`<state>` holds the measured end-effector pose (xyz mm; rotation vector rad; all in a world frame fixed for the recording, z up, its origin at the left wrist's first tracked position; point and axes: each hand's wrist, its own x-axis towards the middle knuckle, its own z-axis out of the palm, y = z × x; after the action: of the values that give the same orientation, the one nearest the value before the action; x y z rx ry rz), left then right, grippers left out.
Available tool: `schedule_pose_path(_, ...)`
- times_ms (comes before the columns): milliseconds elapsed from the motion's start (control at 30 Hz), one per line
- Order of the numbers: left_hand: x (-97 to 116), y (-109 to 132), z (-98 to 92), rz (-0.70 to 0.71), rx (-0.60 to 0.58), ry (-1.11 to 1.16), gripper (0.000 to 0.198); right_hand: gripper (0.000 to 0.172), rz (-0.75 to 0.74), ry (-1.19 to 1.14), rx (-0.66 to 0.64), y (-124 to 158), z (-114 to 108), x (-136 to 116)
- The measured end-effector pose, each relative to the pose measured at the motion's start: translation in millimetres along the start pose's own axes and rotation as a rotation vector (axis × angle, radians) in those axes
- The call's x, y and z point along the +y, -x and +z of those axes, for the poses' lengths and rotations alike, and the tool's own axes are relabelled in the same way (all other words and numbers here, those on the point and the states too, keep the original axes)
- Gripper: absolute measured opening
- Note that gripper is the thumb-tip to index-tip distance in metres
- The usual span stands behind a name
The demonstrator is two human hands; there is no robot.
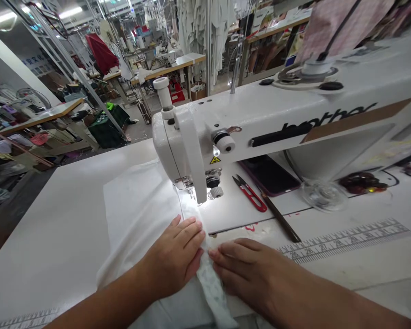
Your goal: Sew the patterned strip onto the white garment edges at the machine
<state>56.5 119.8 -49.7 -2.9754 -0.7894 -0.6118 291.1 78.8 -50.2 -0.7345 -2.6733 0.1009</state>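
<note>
A white sewing machine (173,137) stands over a piece of white fabric (137,224), its lamp lighting the needle area. Along the fabric's right edge runs a pale strip with a faint pattern (212,288), leading up under the machine head. My left hand (174,258) lies flat on the fabric just in front of the needle area, fingers stretched out. On the right side of the strip, my right hand (256,269) is closed, thumb and fingers pinching its edge. The needle tip and presser foot are hard to make out in the glare.
Right of the needle lie red thread snips (251,194), a dark phone (269,173), a slim brown tool (281,217) and a clear round dish (324,195). A printed ruler (345,240) runs along the table's front. Other sewing tables (178,66) stand behind.
</note>
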Motion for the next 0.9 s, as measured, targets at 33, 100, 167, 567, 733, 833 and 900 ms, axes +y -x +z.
schedule_pose_path(33, -5.7, -1.4, 0.7, 0.001, 0.009, 0.004, 0.031, 0.025, 0.001, -0.011, -0.016, -4.3, -1.9, 4.0)
schedule_pose_path(100, -16.4, -4.7, 1.7, -0.001, 0.019, 0.02, 0.029, 0.023, 0.011, -0.039, -0.048, -11.9, -5.6, 12.1)
schedule_pose_path(167, -26.6, -8.6, 2.1, -0.001, 0.031, 0.044, 0.027, 0.023, 0.015, -0.064, -0.069, -18.6, -8.2, 20.0)
schedule_pose_path(567, -78.2, -29.7, 5.1, 0.017, 0.035, -0.021, 0.018, 0.019, 0.095, -0.064, -0.071, -48.8, -4.6, 48.9)
schedule_pose_path(733, -41.1, -10.7, -5.5, -0.195, 0.02, -0.019, 0.029, 0.022, 0.25, -0.102, 0.044, -32.6, -1.9, 17.4)
schedule_pose_path(833, 2.1, 12.0, -16.8, -0.452, 0.0, 0.148, 0.038, 0.028, 0.358, -0.099, 0.201, -22.3, 5.0, -18.9)
schedule_pose_path(900, 30.0, 24.4, -19.1, -0.624, 0.007, 0.318, 0.046, 0.028, 0.395, -0.04, 0.283, -20.6, 13.4, -42.6)
